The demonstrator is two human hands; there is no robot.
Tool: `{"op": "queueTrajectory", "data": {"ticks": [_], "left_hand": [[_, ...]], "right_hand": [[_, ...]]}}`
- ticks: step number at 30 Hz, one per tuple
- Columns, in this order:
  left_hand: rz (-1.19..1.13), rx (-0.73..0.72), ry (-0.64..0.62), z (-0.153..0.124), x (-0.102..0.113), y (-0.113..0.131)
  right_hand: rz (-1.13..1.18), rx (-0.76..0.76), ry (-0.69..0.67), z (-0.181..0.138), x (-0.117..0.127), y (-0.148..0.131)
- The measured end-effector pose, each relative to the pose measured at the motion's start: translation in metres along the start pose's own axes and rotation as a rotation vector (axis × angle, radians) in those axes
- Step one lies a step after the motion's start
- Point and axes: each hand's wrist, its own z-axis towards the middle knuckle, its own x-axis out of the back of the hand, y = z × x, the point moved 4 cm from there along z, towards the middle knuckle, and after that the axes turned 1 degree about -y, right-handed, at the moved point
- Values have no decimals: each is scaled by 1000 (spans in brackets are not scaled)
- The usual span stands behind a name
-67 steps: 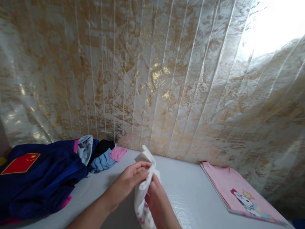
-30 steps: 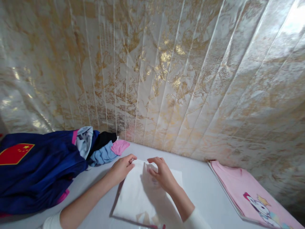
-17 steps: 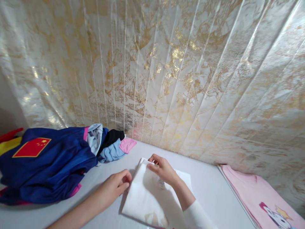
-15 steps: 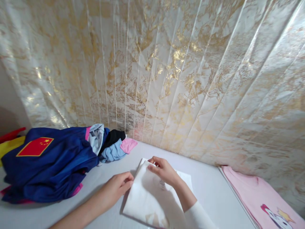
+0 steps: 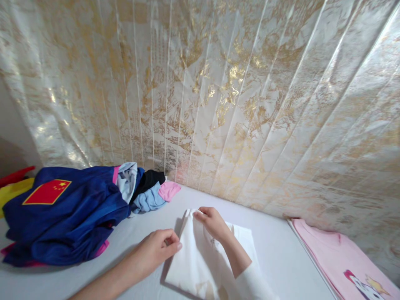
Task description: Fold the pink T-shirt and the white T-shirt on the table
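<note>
A white garment (image 5: pixel 200 266) lies flat on the white table (image 5: pixel 275 258) in front of me. My left hand (image 5: pixel 156 250) pinches its left edge, fingers closed on the cloth. My right hand (image 5: pixel 212 223) pinches the garment's far left corner and lifts it a little off the table. A white sleeve covers my right forearm.
A pile of clothes (image 5: pixel 68 212) lies at the left: a dark blue piece with a red flag patch, plus light blue, black and pink pieces. A folded pink shirt with a cartoon print (image 5: pixel 340 262) lies at the right. A gold-patterned curtain (image 5: pixel 218 96) hangs behind the table.
The white garment went from being held up bunched in both hands to lying flat. My left hand slid down its left edge; my right hand has raised the far corner slightly.
</note>
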Motion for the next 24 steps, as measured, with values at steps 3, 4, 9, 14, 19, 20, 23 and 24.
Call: {"op": "queueTrajectory", "data": {"ticks": [3,4,9,14,19,20,23,24], "left_hand": [[-2,16,5,2,-3,-3],[1,24,15,3,-4,-6],[-30,85,61,8,-11,-19],[28,164,-7,2,-15,-12],[275,18,33,-2,-11,2],[293,18,31,-2,-11,1],[317,52,35,-2,-11,-1],[334,65,47,-2,-11,0]], "right_hand": [[-62,16,4,-1,-2,-4],[-86,18,4,-1,-3,-5],[-234,-27,49,3,-11,-1],[-349,-66,115,5,-19,0],[-393,-28,168,1,-22,-3],[-395,-14,178,0,-22,-3],[-397,16,217,-3,-22,-3],[-398,19,233,-4,-23,-2]]}}
